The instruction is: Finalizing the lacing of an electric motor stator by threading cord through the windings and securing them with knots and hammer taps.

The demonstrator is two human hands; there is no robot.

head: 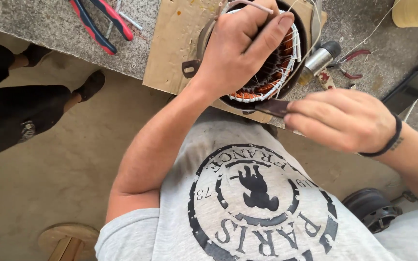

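Fingers of the left hand (240,50) pinch a white cord over the motor (272,72) on the bench (copper coils exposed), while the right hand (342,121) grips a dark flat tool (273,107) whose slip could nick the windings.

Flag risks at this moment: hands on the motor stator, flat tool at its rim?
The dark flat tool in the right hand could slip and nick the copper windings. The left hand gripping the stator sits near the tool's path. The stator overhangs the cardboard edge and might tip.
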